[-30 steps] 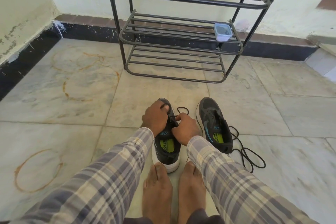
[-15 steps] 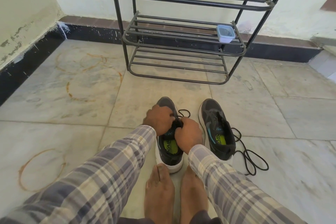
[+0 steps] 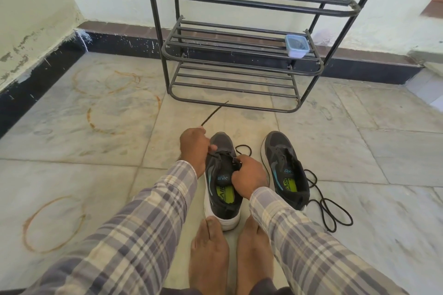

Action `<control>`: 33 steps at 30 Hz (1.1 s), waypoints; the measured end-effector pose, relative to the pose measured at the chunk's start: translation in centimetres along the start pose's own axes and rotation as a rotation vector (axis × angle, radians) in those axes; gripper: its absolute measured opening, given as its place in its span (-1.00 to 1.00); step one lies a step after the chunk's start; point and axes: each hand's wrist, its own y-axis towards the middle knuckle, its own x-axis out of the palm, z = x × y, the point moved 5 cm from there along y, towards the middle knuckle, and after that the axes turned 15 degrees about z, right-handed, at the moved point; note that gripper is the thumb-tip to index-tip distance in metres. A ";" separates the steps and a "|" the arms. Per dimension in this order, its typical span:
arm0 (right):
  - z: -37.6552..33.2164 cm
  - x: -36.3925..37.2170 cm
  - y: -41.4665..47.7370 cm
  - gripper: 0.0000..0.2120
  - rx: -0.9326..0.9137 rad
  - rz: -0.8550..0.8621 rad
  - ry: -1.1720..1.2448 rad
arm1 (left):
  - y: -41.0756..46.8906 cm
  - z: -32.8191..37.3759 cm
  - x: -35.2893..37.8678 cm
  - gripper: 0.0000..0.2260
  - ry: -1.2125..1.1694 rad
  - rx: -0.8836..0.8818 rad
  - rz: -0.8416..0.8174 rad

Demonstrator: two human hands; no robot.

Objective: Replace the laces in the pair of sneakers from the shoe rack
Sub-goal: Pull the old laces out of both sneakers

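Black lace (image 3: 214, 112) is clamped in the curled fingers of the left hand (image 3: 194, 148), its stiff tip standing out taut up and away toward the shoe rack (image 3: 239, 64). Half a second ago both hands were bunched close together over the eyelets; now the left one has swung out to the left of the toe, and a length of cord has come out with it. The right hand (image 3: 249, 176) stays at the eyelet row, its fingers curled and pinching the upper of the first sneaker (image 3: 224, 199) to brace it; whether they also catch the cord there I cannot tell. I judge this as one pull of the cord through an eyelet, so the shoe is mid-lacing, though the view does not settle whether the cord is going in or coming out. A small loop of it lies on the floor (image 3: 96, 151) just right of the toe. That shoe stands sole down between the hands, its long axis running straight away from the person, toe toward the rack and heel touching the toes of the bare feet (image 3: 208, 254). Just to its right the second sneaker (image 3: 285, 167) lies nearly parallel, toe also toward the rack, with a loose lace (image 3: 332, 209) coiled beside its heel. On the rack's middle shelf sits a plastic tub (image 3: 296, 46).
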 end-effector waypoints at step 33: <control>0.6 -0.2 0.1 -0.64 0.003 -0.016 -0.007 | -1.8 -0.7 2.8 -0.79 1.048 0.866 -0.018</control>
